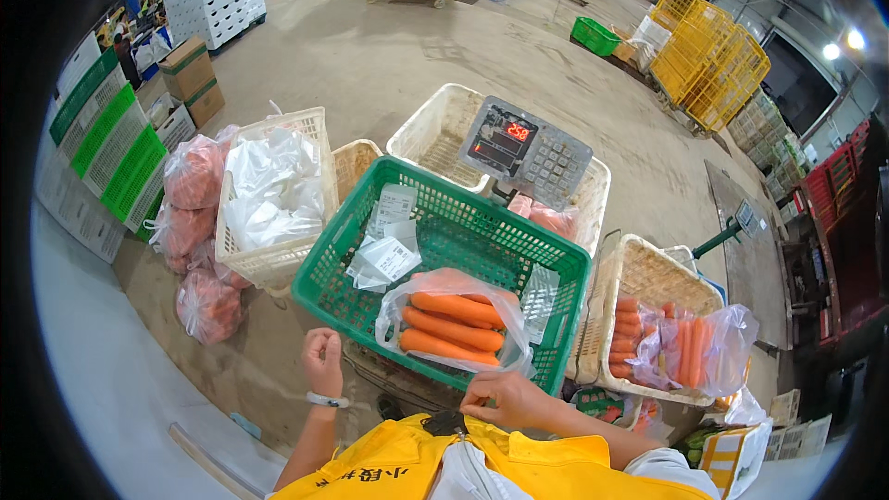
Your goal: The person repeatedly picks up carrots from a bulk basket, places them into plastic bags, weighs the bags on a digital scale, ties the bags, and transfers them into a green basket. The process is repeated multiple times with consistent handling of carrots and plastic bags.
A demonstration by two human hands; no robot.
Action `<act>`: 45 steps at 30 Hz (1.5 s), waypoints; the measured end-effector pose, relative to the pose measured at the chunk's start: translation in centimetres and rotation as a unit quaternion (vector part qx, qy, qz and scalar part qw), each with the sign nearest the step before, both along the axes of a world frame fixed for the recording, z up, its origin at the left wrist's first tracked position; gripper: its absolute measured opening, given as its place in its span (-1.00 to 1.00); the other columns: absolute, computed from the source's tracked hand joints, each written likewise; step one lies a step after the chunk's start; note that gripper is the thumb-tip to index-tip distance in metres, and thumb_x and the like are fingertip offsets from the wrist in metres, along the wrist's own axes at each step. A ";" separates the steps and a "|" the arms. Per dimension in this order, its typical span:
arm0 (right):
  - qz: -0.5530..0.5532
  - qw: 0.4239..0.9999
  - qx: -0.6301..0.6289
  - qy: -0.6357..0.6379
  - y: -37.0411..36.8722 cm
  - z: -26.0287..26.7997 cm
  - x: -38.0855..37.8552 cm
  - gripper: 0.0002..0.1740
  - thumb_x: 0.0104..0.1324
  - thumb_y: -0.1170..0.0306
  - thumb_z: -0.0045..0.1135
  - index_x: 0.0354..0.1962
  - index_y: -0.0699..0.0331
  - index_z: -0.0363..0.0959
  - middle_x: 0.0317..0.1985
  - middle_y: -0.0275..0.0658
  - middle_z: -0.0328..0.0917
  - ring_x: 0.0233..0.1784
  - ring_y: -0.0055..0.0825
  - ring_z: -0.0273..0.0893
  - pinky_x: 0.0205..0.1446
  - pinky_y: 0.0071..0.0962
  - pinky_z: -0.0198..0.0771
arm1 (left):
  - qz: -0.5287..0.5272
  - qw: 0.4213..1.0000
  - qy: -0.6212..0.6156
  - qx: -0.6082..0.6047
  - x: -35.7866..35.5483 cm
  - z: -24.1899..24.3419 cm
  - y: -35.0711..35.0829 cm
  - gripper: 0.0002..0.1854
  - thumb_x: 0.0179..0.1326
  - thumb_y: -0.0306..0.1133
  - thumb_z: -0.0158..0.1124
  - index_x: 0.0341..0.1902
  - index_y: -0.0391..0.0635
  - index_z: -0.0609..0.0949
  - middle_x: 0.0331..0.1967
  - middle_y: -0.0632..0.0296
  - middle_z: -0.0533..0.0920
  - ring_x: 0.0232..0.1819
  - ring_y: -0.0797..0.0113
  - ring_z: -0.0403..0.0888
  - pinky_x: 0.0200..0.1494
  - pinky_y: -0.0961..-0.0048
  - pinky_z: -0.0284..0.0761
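A green plastic basket (444, 229) is before me, set below a weighing scale's display (526, 151) with lit red digits and a keypad. Inside it, an open translucent plastic bag (392, 316) holds several orange carrots (451, 330). Printed labels (389, 257) lie at the basket's left side, and a clear plastic piece (540, 302) at its right. My left hand (323, 360) hovers off the basket's near left corner, fingers curled, nothing visible in it. Close to the near rim and my yellow vest (549, 455), my right hand (505, 399) has bent fingers; whether they pinch something is hidden.
A cream crate of white plastic bags (274, 187) stands left, beside bagged carrots (191, 173) on the floor. To the right, another crate (667, 271) holds carrots and a bag. Cream crates (437, 125) sit behind the basket. Yellow cage trolleys (715, 55) stand farther off.
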State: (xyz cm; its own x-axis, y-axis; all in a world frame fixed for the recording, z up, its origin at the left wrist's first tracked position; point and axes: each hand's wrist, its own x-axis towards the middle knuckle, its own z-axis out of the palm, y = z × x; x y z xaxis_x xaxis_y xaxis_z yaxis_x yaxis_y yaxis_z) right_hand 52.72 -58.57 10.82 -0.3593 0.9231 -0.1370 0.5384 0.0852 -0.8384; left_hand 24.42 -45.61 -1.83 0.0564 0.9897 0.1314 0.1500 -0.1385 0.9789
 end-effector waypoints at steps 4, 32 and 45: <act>0.026 1.000 0.013 0.001 1.3 1.3 -0.6 -0.83 0.13 0.34 0.18 -0.45 0.28 0.47 -0.45 -0.27 0.47 -0.34 -0.38 0.46 -0.33 -0.50 0.37 | 0.028 1.000 -0.004 0.000 0.7 0.6 -1.2 -0.70 0.06 -0.38 0.17 -0.11 -0.16 0.44 -0.15 0.26 0.41 -0.14 0.45 0.36 -0.12 0.54 0.32; 0.048 0.986 0.060 0.146 11.0 -1.2 6.1 -0.74 0.00 0.28 0.31 -0.55 0.29 0.46 -0.37 -0.16 0.49 -0.43 -0.38 0.43 -0.36 -0.48 0.35 | -0.318 0.870 0.361 0.105 18.0 14.4 4.2 -0.77 -0.08 -0.22 0.07 -0.42 -0.04 0.60 -0.52 0.08 0.59 -0.37 0.08 0.58 -0.37 0.19 0.45; -0.013 0.972 -0.189 -0.141 9.2 -0.1 0.6 -0.60 0.11 0.01 0.15 -0.18 0.04 0.55 -0.50 -0.42 0.28 -0.54 -0.57 0.29 -0.50 -0.61 0.25 | -0.259 0.701 -0.487 -0.452 20.9 -3.5 1.1 -0.59 0.25 -0.22 0.07 0.15 -0.03 0.38 -0.42 0.39 0.49 -0.44 0.51 0.42 -0.28 0.56 0.39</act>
